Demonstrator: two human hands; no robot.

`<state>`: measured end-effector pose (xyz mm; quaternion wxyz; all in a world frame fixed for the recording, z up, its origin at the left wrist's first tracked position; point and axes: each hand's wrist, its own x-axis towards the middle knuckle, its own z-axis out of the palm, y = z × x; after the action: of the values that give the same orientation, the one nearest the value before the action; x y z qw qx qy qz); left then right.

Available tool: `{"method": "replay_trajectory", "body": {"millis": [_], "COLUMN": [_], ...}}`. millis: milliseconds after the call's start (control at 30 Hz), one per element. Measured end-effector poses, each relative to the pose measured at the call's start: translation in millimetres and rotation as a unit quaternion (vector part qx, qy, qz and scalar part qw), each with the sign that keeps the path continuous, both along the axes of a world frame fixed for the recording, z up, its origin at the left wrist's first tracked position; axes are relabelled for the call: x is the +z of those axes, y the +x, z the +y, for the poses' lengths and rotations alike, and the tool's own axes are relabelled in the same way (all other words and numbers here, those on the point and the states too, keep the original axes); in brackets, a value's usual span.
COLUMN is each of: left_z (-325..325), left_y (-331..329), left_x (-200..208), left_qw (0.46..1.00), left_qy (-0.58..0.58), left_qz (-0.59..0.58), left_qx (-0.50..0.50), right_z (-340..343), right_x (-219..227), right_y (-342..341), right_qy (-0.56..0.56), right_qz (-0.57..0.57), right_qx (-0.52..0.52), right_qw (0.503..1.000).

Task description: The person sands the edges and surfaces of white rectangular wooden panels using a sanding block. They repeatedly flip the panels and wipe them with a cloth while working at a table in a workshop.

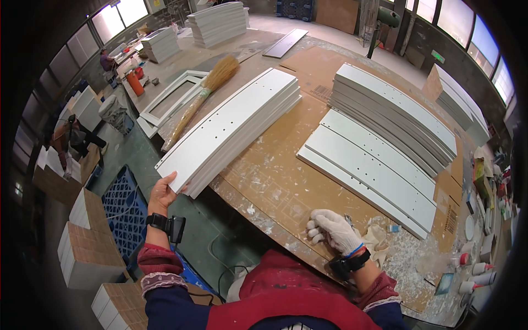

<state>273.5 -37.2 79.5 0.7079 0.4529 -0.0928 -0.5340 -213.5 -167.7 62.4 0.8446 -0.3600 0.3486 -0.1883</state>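
My bare left hand (161, 193) grips the near end of the top white panel (234, 118), thumb on its face. This panel has rows of small dark holes and lies on a slanted stack of similar boards at the table's left edge. My right hand (331, 228), in a white knit glove, rests low over the cardboard with its fingers curled; whatever they may hold is hidden. Beyond it lie several drilled white panels (368, 170) side by side, next to a taller stack of white boards (393, 110).
A straw broom (220, 74) and a white frame (175, 94) lie left of the stack. Bottles (483, 268) and a crumpled cloth (375, 242) sit at the right. Blue pallet (124, 212) and boxed boards (91, 256) stand on the floor at left. A person (71, 137) works farther left.
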Motion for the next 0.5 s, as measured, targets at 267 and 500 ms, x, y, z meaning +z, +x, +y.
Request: {"method": "replay_trajectory", "body": {"millis": [267,500], "left_z": [-1,8], "left_y": [2,3], "left_x": [4,11], "left_qw": [1.0,0.896], "left_qy": [0.02,0.293], "left_qz": [-0.006,-0.333], "left_qx": [-0.003,-0.011], "right_z": [0,-40], "right_x": [6,55], "right_y": [11,42], "right_qy": [-0.006,-0.242], "right_qz": [0.036,0.155], "right_qx": [0.017,0.102], "right_qw": [0.999,0.952]}}
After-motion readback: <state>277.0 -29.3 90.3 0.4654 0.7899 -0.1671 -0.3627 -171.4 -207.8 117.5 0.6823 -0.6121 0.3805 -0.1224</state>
